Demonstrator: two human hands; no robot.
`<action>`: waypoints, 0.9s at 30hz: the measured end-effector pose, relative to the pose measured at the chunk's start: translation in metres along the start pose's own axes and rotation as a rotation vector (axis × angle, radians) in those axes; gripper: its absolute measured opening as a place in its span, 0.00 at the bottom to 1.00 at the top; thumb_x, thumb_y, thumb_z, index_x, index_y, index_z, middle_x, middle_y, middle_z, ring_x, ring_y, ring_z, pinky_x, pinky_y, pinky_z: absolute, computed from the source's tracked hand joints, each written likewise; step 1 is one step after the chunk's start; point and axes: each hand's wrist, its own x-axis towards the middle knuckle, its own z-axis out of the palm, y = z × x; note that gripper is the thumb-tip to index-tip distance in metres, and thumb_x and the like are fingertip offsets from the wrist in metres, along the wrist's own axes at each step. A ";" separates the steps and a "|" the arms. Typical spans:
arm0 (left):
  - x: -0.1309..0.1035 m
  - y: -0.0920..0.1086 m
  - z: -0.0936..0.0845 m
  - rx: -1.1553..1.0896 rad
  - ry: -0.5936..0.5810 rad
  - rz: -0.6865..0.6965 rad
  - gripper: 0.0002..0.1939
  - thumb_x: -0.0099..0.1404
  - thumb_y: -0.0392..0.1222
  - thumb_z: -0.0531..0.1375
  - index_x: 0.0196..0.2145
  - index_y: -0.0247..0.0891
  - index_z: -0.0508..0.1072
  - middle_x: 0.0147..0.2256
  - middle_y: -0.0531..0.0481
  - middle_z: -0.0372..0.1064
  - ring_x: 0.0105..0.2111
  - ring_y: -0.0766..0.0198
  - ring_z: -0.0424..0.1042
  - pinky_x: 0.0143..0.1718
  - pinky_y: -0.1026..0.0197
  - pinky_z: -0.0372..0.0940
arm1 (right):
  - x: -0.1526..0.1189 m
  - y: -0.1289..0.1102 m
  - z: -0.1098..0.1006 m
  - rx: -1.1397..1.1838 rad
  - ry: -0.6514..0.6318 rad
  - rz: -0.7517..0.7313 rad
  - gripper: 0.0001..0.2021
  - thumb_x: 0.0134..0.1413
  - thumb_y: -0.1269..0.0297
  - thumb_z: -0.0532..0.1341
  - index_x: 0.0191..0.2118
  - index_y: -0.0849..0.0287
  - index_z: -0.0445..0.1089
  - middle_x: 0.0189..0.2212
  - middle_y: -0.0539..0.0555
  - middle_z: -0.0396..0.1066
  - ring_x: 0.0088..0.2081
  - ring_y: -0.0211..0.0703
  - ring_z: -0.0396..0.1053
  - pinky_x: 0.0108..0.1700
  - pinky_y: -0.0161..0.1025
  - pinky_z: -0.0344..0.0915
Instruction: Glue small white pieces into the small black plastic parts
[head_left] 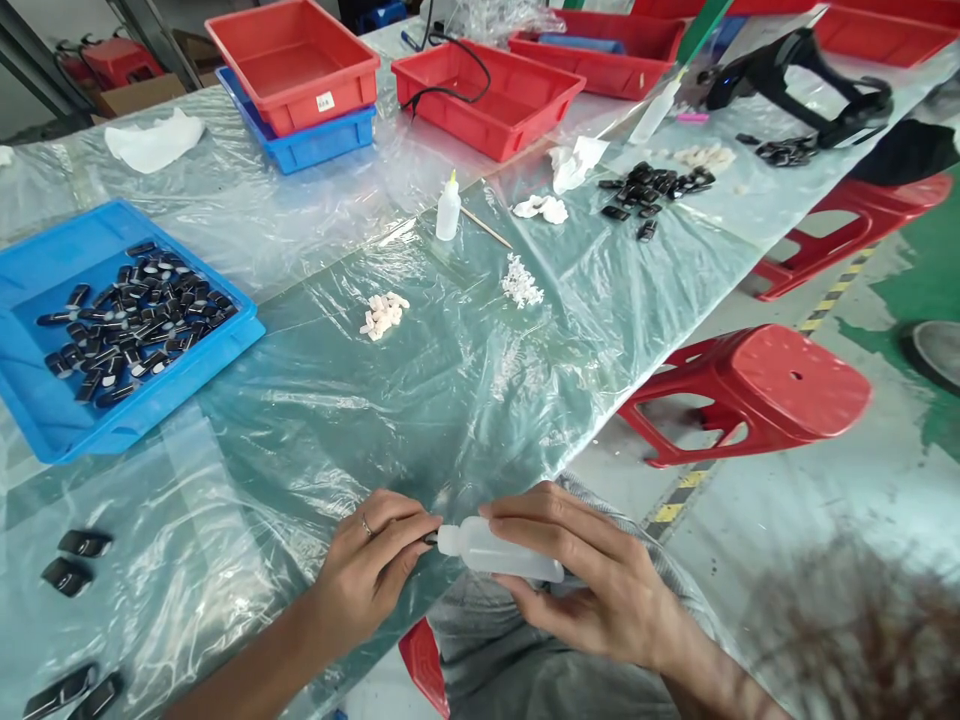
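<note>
Fingers of the right hand (581,575) clamp a squeeze bottle (510,553) by the near edge of the worktop (322,420); the left hand (375,560) pinches, apparently, a small black part (430,538), mostly hidden, at its neck. Farther in, 1 yellow-tipped bottle (448,212) stands upright.

On my feed, the squeeze bottle (510,550) in the right hand (577,575) looks like smooth, translucent plastic; the ring (366,524) on the left hand (379,560), shiny metal. Beyond both spreads glossy, wrinkled plastic film (360,420); leftward, glossy black pieces (154,325) lie in a smooth plastic tray (180,400).
</note>
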 end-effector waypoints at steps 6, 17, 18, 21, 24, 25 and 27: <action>0.000 0.001 0.001 0.016 -0.003 0.008 0.12 0.93 0.36 0.60 0.61 0.43 0.84 0.44 0.43 0.90 0.39 0.53 0.90 0.37 0.52 0.87 | -0.003 -0.004 -0.006 -0.090 -0.047 -0.046 0.32 0.74 0.72 0.69 0.78 0.48 0.73 0.55 0.59 0.96 0.44 0.61 0.96 0.53 0.58 0.98; -0.003 -0.003 0.000 -0.036 -0.005 0.007 0.15 0.94 0.39 0.61 0.69 0.46 0.83 0.47 0.44 0.94 0.41 0.53 0.90 0.39 0.52 0.88 | -0.001 -0.011 -0.002 -0.044 0.031 0.002 0.27 0.73 0.71 0.71 0.73 0.46 0.77 0.53 0.60 0.95 0.43 0.60 0.94 0.47 0.56 0.97; -0.003 -0.004 -0.001 -0.043 -0.008 0.008 0.16 0.94 0.39 0.60 0.71 0.47 0.82 0.46 0.45 0.94 0.39 0.53 0.89 0.37 0.52 0.87 | -0.001 -0.007 -0.001 0.012 0.075 0.049 0.24 0.73 0.68 0.73 0.69 0.46 0.78 0.52 0.59 0.95 0.43 0.60 0.94 0.47 0.55 0.96; -0.002 -0.005 -0.002 -0.050 0.002 -0.004 0.19 0.95 0.40 0.57 0.74 0.47 0.82 0.42 0.46 0.90 0.38 0.53 0.85 0.36 0.53 0.86 | -0.003 0.005 0.003 0.134 0.171 0.197 0.17 0.72 0.62 0.76 0.62 0.44 0.81 0.51 0.57 0.94 0.44 0.58 0.94 0.47 0.51 0.94; -0.003 -0.005 -0.003 -0.054 0.016 -0.011 0.20 0.95 0.39 0.57 0.74 0.48 0.83 0.44 0.45 0.90 0.43 0.52 0.87 0.41 0.52 0.88 | -0.005 0.012 0.007 0.194 0.188 0.254 0.16 0.72 0.60 0.78 0.60 0.43 0.82 0.51 0.55 0.95 0.45 0.56 0.94 0.47 0.46 0.92; -0.004 -0.006 -0.003 -0.057 0.026 -0.014 0.20 0.95 0.39 0.59 0.73 0.49 0.84 0.46 0.44 0.91 0.45 0.52 0.88 0.43 0.51 0.89 | -0.005 0.013 0.008 0.209 0.188 0.260 0.15 0.72 0.60 0.78 0.60 0.43 0.82 0.51 0.54 0.95 0.46 0.55 0.94 0.48 0.45 0.91; -0.005 -0.007 -0.002 -0.065 0.055 -0.035 0.18 0.93 0.40 0.63 0.72 0.51 0.86 0.50 0.44 0.92 0.48 0.52 0.91 0.47 0.52 0.90 | -0.005 0.013 0.010 0.225 0.198 0.260 0.15 0.72 0.59 0.78 0.60 0.44 0.82 0.51 0.54 0.95 0.47 0.54 0.94 0.49 0.43 0.91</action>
